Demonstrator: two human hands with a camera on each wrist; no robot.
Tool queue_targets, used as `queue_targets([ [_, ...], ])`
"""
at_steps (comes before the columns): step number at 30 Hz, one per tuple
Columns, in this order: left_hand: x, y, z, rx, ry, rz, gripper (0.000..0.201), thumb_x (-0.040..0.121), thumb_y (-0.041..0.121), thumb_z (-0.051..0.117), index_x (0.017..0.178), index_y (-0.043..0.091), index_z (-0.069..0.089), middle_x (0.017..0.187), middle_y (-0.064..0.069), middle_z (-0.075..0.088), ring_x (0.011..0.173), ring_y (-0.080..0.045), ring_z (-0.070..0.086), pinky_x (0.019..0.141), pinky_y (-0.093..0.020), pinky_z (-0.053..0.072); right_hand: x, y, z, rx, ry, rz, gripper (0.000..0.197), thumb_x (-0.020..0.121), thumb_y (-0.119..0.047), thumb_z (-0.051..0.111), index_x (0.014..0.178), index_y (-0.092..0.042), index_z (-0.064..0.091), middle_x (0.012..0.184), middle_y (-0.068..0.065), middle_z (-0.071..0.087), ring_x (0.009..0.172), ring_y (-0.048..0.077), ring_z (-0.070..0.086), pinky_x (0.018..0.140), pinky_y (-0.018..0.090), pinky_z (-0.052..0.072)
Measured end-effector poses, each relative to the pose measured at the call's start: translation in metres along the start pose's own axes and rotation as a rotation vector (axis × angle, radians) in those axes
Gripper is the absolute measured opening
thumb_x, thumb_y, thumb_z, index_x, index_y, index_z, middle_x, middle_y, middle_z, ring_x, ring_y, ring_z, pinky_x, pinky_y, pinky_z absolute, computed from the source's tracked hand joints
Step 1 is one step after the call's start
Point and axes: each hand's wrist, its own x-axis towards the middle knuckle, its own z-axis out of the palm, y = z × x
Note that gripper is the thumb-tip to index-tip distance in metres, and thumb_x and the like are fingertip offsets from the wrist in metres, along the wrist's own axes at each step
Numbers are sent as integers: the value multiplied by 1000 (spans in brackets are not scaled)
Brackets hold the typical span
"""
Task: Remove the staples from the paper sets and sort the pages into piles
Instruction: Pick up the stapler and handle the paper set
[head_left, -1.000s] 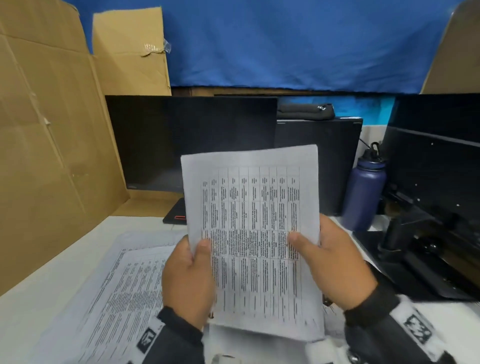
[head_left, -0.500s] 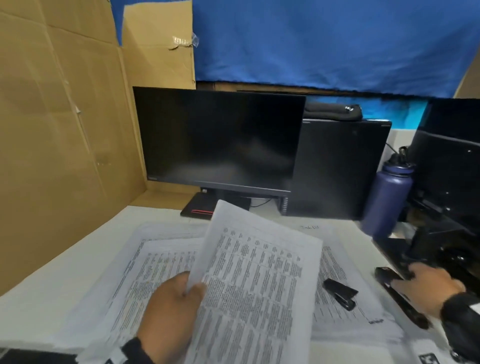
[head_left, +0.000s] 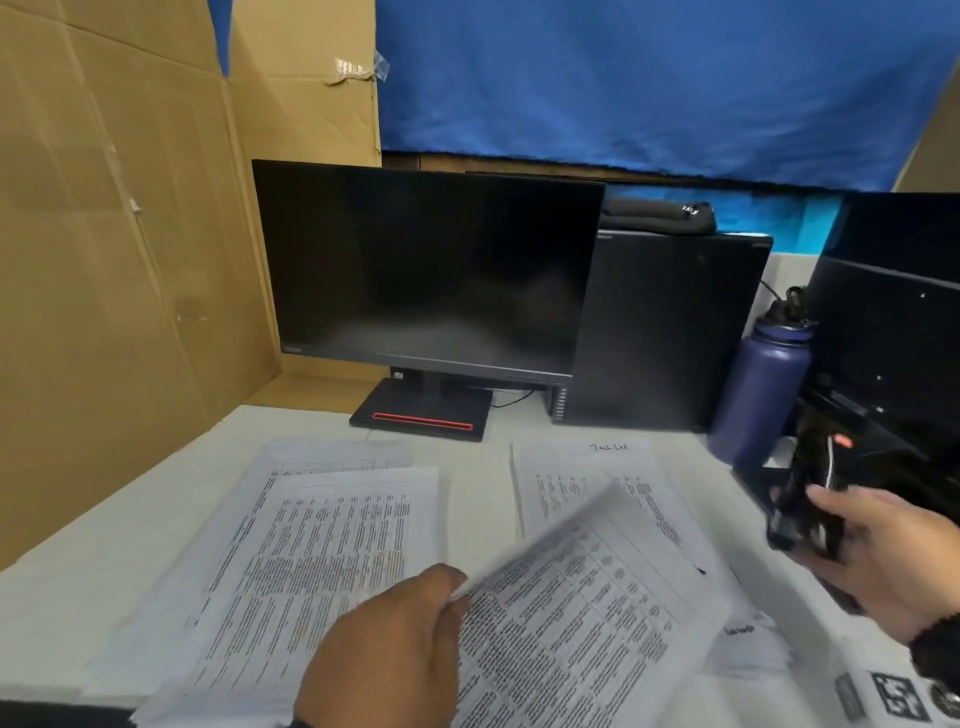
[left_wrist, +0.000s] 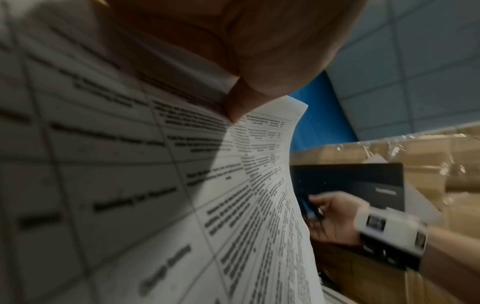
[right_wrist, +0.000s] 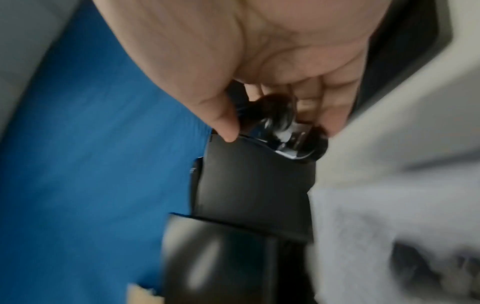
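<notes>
My left hand (head_left: 447, 592) pinches the left edge of a stapled set of printed table pages (head_left: 571, 623), tilted low over the white table (head_left: 78, 587). The left wrist view shows the thumb (left_wrist: 239, 111) pressed on the set (left_wrist: 233, 185). At the right, my right hand (head_left: 831, 525) grips a small black tool (head_left: 800, 519) lifted off the table. It is blurred, so stapler or staple remover cannot be told. The right wrist view shows the fingers (right_wrist: 226, 127) curled round the tool (right_wrist: 275, 121). A pile of loose pages (head_left: 311, 545) lies left, and another pile with a handwritten heading (head_left: 587, 483) lies centre-right.
A dark monitor (head_left: 426, 270) on its stand (head_left: 421, 410) and a black computer case (head_left: 665, 332) fill the back of the table. A blue bottle (head_left: 758, 384) and black equipment (head_left: 893, 322) crowd the right. A cardboard wall (head_left: 104, 260) closes the left side.
My right hand let go of the paper set, reached right and picked up the black tool. My left hand lowered the set from upright to nearly flat over the table.
</notes>
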Motion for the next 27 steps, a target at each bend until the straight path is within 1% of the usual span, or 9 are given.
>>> queue_targets([
  [3, -3, 9, 5, 44, 3, 97, 23, 106, 43, 38, 124, 50, 52, 77, 29, 47, 73, 7, 54, 72, -4, 43, -54, -15, 31, 323, -183, -79, 41, 87, -3, 55, 127, 2, 51, 117, 24, 66, 109, 39, 68, 89, 56, 55],
  [5, -3, 12, 9, 143, -106, 162, 23, 100, 27, 55, 104, 48, 64, 68, 31, 49, 69, 8, 52, 67, 4, 37, -79, -19, 54, 418, -180, -149, 29, 84, -5, 62, 113, -8, 55, 95, 16, 66, 90, 29, 72, 76, 43, 59],
  [7, -4, 10, 18, 176, -20, 283, 18, 71, 31, 71, 76, 48, 66, 55, 33, 52, 68, 7, 53, 62, 6, 36, -95, -22, 73, 481, -189, -243, 17, 91, -14, 63, 106, -15, 56, 81, 9, 62, 80, 24, 68, 78, 41, 56],
  [8, -8, 10, 24, 184, 27, 295, 14, 68, 36, 68, 73, 48, 64, 53, 32, 53, 63, 6, 54, 59, 5, 39, -101, -22, 78, 478, -179, -276, 13, 94, -20, 63, 104, -16, 56, 79, 8, 62, 77, 24, 68, 81, 42, 55],
  [11, -13, 9, 33, 99, -103, 254, 10, 79, 39, 62, 84, 47, 65, 58, 29, 58, 50, 10, 55, 48, -4, 45, -116, -24, 86, 355, -134, -324, 22, 94, -37, 61, 96, -15, 60, 78, 7, 68, 80, 26, 73, 82, 44, 58],
  [15, -11, 8, 32, -62, -24, 144, 13, 98, 45, 57, 107, 51, 64, 82, 24, 69, 80, 3, 65, 74, -12, 51, -129, -20, 90, 124, -83, -494, 28, 96, -50, 55, 89, -25, 64, 81, 6, 74, 83, 29, 75, 85, 50, 56],
  [20, -6, 19, 24, -40, -137, 100, 10, 99, 47, 52, 100, 57, 51, 94, 46, 55, 89, 15, 56, 67, -17, 50, -143, -21, 89, -103, -91, -632, 48, 81, -64, 42, 100, -22, 56, 84, -4, 76, 76, 11, 74, 76, 31, 51],
  [23, -8, 21, 26, -11, -169, 138, 17, 98, 47, 52, 95, 63, 46, 92, 43, 57, 83, 7, 60, 64, -17, 49, -149, -18, 92, -102, -102, -689, 48, 83, -65, 43, 99, -22, 54, 83, -1, 76, 77, 13, 74, 75, 29, 50],
  [27, -12, 21, 33, 26, -201, 137, 13, 99, 49, 48, 89, 56, 49, 85, 25, 64, 71, -4, 63, 65, -21, 51, -151, -12, 99, -41, -99, -718, 60, 85, -77, 43, 93, -18, 54, 74, 7, 70, 67, 23, 73, 67, 38, 57],
])
